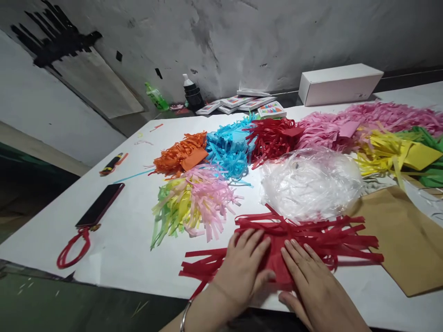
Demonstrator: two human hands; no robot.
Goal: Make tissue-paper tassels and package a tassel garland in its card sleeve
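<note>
Head view. A red tissue-paper sheet with fringed ends (278,256) is lying directly beneath my hands near the front edge of the white-covered table (134,249), its long axis running left to right across me, strips fanning out at both ends. My left hand (244,269) is resting on its left part, my right hand (308,276) on its right part; neither is nearer, as both are touching it. Both hands are lying palm-down, fingers extended, gripping nothing that I can make out.

Surroundings: a crumpled transparent plastic bag (311,184) is crowding the far side, right of the sheet's middle. The right-hand strips are reaching over the edge of a flat brown paper piece (398,240). A pink, yellow and green fringed paper bundle (197,198) is sitting beyond my left hand; a dark phone (100,205) is lying well apart, farther left.
</note>
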